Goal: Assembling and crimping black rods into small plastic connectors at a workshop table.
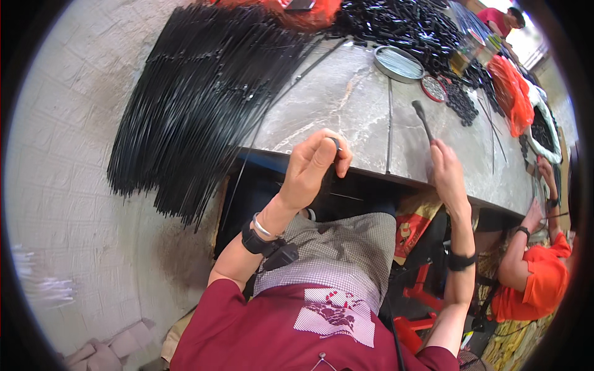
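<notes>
My left hand (312, 164) is raised in front of the table's near edge, fingers curled closed around a small dark piece (336, 144) with a shiny tip; most of it is hidden in the fist. Over the tabletop, my right hand (447, 170) grips a thin dark tool (422, 117) whose far end widens into a flat black head. A single thin rod (390, 120) lies on the table between my two hands.
A large bundle of thin black rods (204, 99) overhangs the table's left side. Farther back are a pile of black tubes (396, 21), a round tin (399, 63), a small red-rimmed dish (434, 89) and an orange bag (512, 93). A co-worker in orange (535, 284) works at right.
</notes>
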Demonstrator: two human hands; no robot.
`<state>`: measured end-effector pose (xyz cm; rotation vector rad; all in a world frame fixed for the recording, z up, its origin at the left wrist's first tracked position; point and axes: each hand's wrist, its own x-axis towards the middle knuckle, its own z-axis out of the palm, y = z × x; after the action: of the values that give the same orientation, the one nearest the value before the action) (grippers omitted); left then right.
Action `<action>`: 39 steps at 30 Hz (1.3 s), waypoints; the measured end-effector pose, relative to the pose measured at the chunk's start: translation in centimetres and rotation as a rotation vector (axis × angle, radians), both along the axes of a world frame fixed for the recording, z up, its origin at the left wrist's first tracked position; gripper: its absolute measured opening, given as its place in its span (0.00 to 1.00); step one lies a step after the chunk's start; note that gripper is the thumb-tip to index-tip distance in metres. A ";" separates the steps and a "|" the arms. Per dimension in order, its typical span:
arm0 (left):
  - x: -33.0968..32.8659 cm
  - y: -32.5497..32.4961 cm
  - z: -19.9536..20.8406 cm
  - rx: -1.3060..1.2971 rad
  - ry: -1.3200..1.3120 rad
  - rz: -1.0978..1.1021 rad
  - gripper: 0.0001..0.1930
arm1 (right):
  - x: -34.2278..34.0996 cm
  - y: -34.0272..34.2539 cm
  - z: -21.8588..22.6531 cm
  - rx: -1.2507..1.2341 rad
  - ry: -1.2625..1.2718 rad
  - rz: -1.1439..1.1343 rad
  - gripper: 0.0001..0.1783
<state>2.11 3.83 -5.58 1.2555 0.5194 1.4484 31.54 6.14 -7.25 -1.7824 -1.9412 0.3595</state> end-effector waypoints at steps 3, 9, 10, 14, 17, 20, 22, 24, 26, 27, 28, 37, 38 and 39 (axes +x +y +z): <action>-1.5 -0.4 -0.2 -0.095 0.050 -0.014 0.23 | -3.7 -4.4 5.7 -0.383 0.537 0.175 0.13; -0.5 -1.0 -0.4 -0.297 -0.017 0.088 0.31 | -7.8 -9.9 7.9 -0.867 1.020 0.453 0.21; -0.2 -1.2 -0.3 -0.325 -0.021 0.131 0.33 | -8.1 -10.0 7.4 -0.877 1.044 0.496 0.22; 0.0 -1.6 -0.3 -0.322 0.026 0.202 0.36 | -8.8 -10.2 7.1 -0.956 1.052 0.541 0.23; -0.3 -2.0 0.0 -0.299 0.114 0.196 0.37 | -8.7 -10.0 7.4 -1.010 1.130 0.534 0.23; -0.4 -2.5 0.6 -0.320 0.175 0.243 0.40 | -8.4 -10.0 7.2 -1.037 1.146 0.556 0.23; -0.8 -2.8 0.5 -0.300 0.235 0.206 0.39 | -8.1 -9.9 7.1 -1.072 1.154 0.558 0.22; -1.1 -3.0 0.3 -0.276 0.242 0.179 0.39 | -7.8 -10.0 7.1 -1.106 1.164 0.559 0.22; -1.0 -3.1 0.2 -0.254 0.250 0.149 0.38 | -7.5 -10.3 7.3 -1.164 1.170 0.493 0.20; -0.9 -3.2 0.2 -0.259 0.254 0.155 0.38 | -7.4 -10.4 7.3 -1.164 1.170 0.491 0.20; -0.7 -3.3 0.2 -0.265 0.257 0.160 0.38 | -7.4 -10.4 7.3 -1.143 1.175 0.522 0.18; -0.1 -4.0 -0.4 -0.219 0.310 0.133 0.37 | -7.2 -11.9 7.6 -1.146 1.071 0.484 0.14; 0.0 -4.0 -0.7 -0.222 0.310 0.134 0.37 | -7.3 -12.0 7.8 -1.151 1.074 0.430 0.14; 0.1 -3.9 -0.9 -0.222 0.310 0.137 0.37 | -7.2 -12.1 7.7 -1.151 1.075 0.428 0.14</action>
<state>2.24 -0.10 -6.48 1.2897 0.9648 1.2721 24.31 -5.93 0.44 -1.0666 -1.2339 2.3397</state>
